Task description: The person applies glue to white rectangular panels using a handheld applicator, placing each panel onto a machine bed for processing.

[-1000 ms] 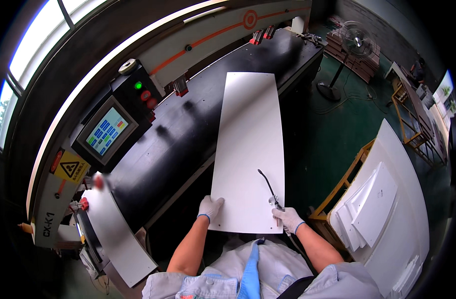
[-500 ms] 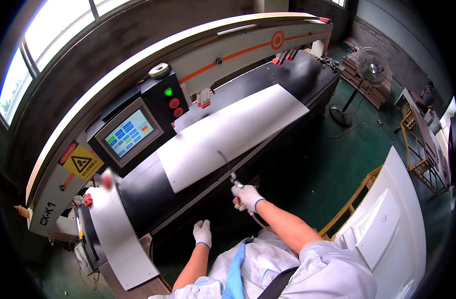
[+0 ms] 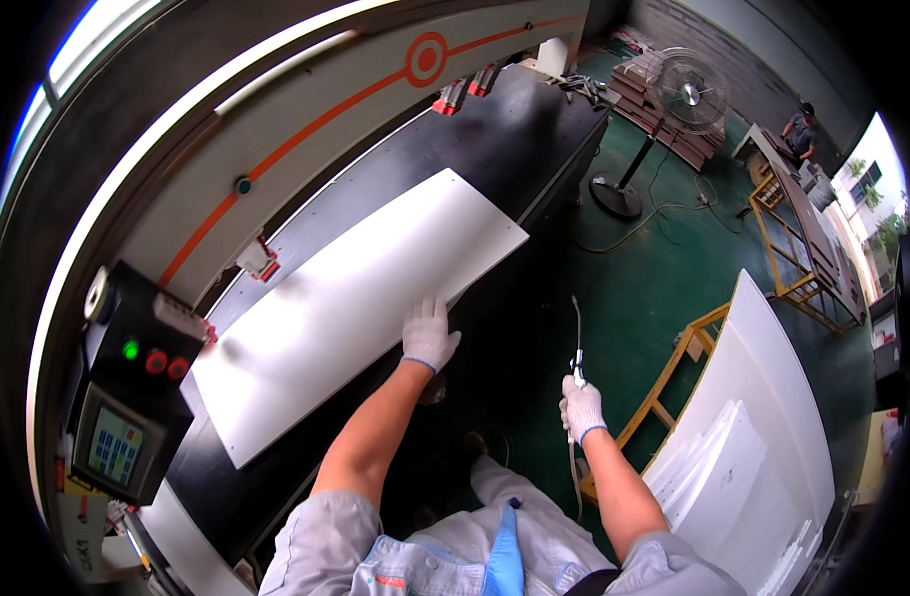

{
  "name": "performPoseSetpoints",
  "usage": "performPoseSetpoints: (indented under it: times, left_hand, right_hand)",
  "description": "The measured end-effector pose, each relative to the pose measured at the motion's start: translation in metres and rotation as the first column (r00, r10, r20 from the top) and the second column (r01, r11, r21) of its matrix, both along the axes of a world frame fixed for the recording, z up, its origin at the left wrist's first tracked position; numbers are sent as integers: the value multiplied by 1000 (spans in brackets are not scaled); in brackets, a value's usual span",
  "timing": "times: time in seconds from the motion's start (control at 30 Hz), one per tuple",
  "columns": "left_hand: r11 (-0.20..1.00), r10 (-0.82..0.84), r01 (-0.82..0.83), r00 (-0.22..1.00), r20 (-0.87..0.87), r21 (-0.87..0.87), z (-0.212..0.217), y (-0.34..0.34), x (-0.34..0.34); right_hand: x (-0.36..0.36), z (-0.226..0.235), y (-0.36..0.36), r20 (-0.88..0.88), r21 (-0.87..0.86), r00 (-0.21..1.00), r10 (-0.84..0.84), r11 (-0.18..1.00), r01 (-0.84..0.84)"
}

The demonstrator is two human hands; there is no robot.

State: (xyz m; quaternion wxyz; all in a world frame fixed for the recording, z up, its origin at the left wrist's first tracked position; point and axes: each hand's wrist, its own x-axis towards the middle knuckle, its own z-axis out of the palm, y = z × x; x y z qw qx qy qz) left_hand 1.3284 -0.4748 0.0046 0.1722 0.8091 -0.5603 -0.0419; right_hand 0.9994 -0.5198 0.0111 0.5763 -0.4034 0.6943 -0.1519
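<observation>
A white rectangular panel [image 3: 356, 308] with small holes near its corners lies on the machine's black bed [image 3: 520, 149]. My left hand [image 3: 430, 336], in a white glove, reaches over the panel's near long edge. Its fingers lie flat on the panel's surface, with the thumb out to the side. Away from the machine, over the floor, my gloved right hand [image 3: 582, 409] is closed around an air blow gun [image 3: 578, 368]. The gun's thin bent nozzle points upward in the picture. A pale hose hangs below the hand.
A control box with a screen [image 3: 115, 444] and lit buttons stands at the left. White panels [image 3: 708, 457] are stacked on a yellow frame [image 3: 659, 407] at my right. A floor fan [image 3: 689, 94] with a trailing cable stands farther off. Another person [image 3: 801, 132] is in the background.
My left hand has moved from beside the bed onto the panel's near edge. My right hand has carried the blow gun right, away from the bed. The view has turned rightward.
</observation>
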Motion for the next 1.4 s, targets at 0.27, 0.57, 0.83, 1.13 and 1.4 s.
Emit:
performPoseSetpoints:
  times: [0.27, 0.57, 0.83, 1.13, 1.4]
  left_hand:
    - [986, 41, -101, 921, 388, 134, -89, -173, 21]
    - [946, -320, 260, 843, 432, 195, -65, -34, -69]
    - [754, -651, 634, 755, -72, -173, -49, 230, -177]
    - [993, 70, -80, 991, -117, -82, -37, 373, -166]
    - [533, 564, -790, 65, -823, 303, -64, 401, -139]
  right_hand:
    - [-61, 11, 5, 8, 115, 959, 284, 952, -283]
    - [21, 53, -75, 53, -222, 972, 228, 952, -211]
    - [-71, -23, 0, 176, 93, 965, 192, 973, -211]
    - [-110, -36, 179, 232, 53, 973, 4, 998, -16]
    - [-67, -45, 269, 305, 73, 952, 9, 997, -33]
